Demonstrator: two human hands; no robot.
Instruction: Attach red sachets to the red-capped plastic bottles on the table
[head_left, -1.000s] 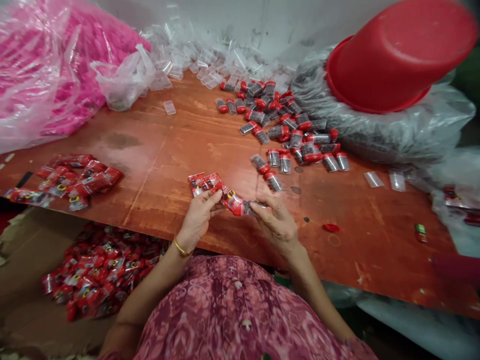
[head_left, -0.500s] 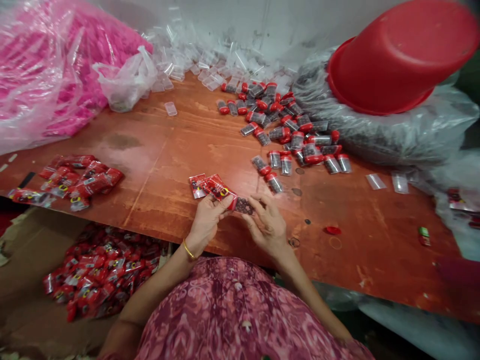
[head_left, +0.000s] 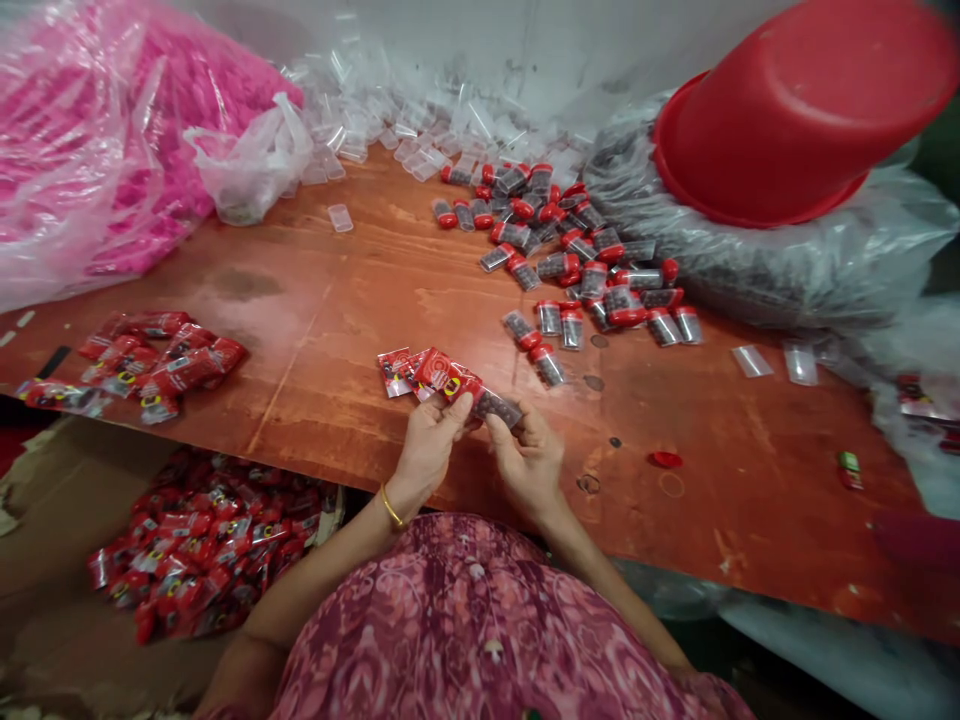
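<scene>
Between my hands, low over the table's front edge, are a red printed packet (head_left: 459, 384) and a small clear container of dark round pieces (head_left: 498, 404). My left hand (head_left: 426, 446) pinches the packet, thumb on top. My right hand (head_left: 531, 458) is closed round the container's right end, thumb and fingers gripping it. The container's left end meets the packet's mouth; how far it sits inside is hidden by the fingers. Beyond my left hand, touching or nearly touching the held packet, flat red packets (head_left: 393, 372) lie on the table.
Red-capped containers (head_left: 592, 280) lie heaped at centre right, below empty clear cases (head_left: 427, 155). Filled red packets (head_left: 187, 365) lie at left; more fill a carton (head_left: 52, 540) below. A red bucket (head_left: 772, 120) stands upside down on a plastic bag (head_left: 750, 270). Pink material (head_left: 150, 130) sits bagged at left.
My right hand has shifted its hold, thumb now lower and fingers closed round the container's end. My left hand has moved slightly right with the packet, and the container appears more tilted.
</scene>
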